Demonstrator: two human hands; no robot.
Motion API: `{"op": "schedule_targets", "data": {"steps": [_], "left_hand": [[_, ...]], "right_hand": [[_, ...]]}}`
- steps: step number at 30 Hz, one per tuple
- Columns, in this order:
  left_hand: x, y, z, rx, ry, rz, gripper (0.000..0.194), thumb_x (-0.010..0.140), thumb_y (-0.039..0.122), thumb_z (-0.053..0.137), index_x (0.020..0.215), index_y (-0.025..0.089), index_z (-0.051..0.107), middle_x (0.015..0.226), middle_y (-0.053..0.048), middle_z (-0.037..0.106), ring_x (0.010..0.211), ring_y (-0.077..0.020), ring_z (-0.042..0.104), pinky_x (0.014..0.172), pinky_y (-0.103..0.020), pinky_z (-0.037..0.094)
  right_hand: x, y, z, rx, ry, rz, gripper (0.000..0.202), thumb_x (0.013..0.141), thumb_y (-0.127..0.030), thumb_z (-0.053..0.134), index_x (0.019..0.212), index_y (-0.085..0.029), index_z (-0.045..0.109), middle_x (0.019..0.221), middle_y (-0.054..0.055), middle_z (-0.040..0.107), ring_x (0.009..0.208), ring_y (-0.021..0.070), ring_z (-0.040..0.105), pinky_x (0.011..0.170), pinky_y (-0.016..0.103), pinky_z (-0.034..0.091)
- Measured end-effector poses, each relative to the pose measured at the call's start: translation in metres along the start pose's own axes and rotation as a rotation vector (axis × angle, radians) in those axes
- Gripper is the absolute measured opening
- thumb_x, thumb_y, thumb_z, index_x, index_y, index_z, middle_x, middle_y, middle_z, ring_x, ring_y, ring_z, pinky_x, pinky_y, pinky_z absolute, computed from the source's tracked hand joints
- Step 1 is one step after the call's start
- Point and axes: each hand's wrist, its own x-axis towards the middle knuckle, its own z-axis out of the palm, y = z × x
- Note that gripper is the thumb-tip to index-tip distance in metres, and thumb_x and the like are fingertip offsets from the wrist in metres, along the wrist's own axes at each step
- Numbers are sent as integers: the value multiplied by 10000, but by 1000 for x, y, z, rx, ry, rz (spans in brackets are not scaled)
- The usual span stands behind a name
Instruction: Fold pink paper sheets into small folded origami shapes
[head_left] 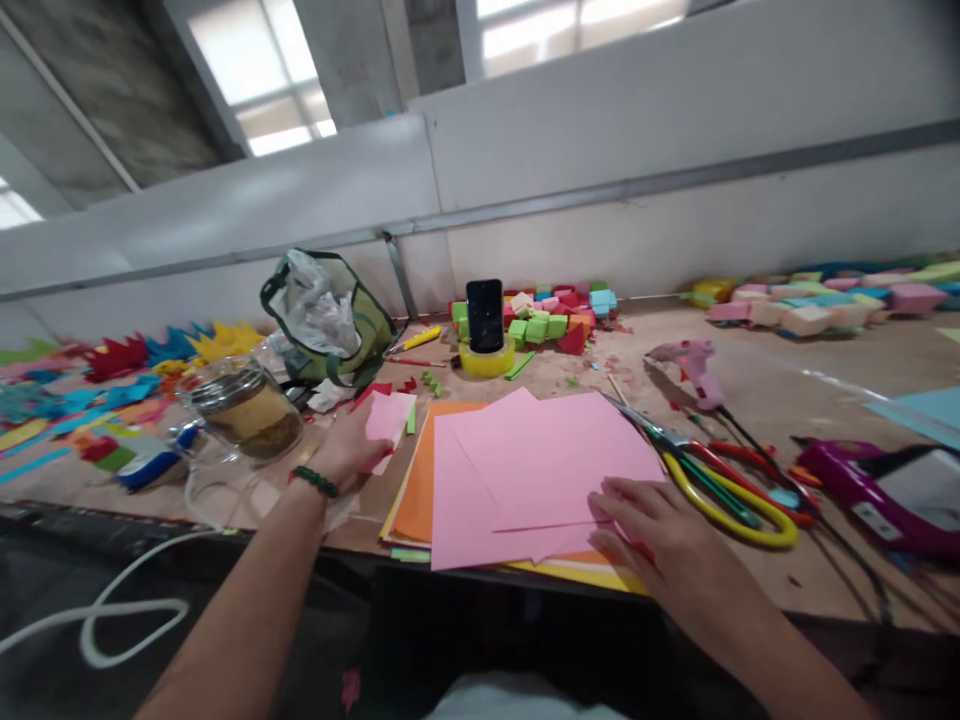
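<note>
My left hand, with a dark green beaded bracelet at the wrist, grips a small pink paper piece with a pale edge. The thumb lies over the paper and the other fingers are partly hidden. To its right are large pink paper sheets, fanned unevenly over orange paper and yellow paper. On the lower right of the pink sheets rests my right hand, open, its fingers stretched out. Beside that hand lie scissors with yellow handles and another pair with red handles.
A phone stands in a yellow tape roll, with folded paper blocks behind it. A pink glue gun and a purple device are at right. At left are a glass mug, a green bag and a white cable.
</note>
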Motion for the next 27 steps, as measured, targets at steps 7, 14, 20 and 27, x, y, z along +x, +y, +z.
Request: {"op": "schedule_targets", "data": {"steps": [7,14,20,27], "left_hand": [[-59,99,24,-12,-110,632,527,825,491,598,1264,202,552,1375,-146,480,1224,-295,473,1010,-446,396],[-86,149,57,78,-292,823,355,877,437,531,1099,164,577,1045,-121,635,990,-264,578,872,-402,475],[-87,147,58,94,-272,835,235,944,249,353,1009,181,569,942,-83,627,857,-201,590,727,-296,463],[-80,139,53,-486,-290,371,351,902,283,394,567,180,375,534,46,326,529,-100,351,523,-227,267]], "right_hand": [[6,-4,-2,97,-42,10,140,882,-295,563,925,-219,672,1029,80,671,963,234,601,823,397,529],[3,-8,1,68,36,150,357,855,-357,598,1174,-199,577,1177,129,602,1072,270,584,889,423,524],[-3,-10,-3,150,27,212,367,870,-358,574,1203,-205,557,1220,127,572,1136,262,557,954,434,492],[-3,-9,-5,320,87,291,372,889,-365,547,1234,-229,528,1225,113,569,1124,255,578,945,416,499]]}}
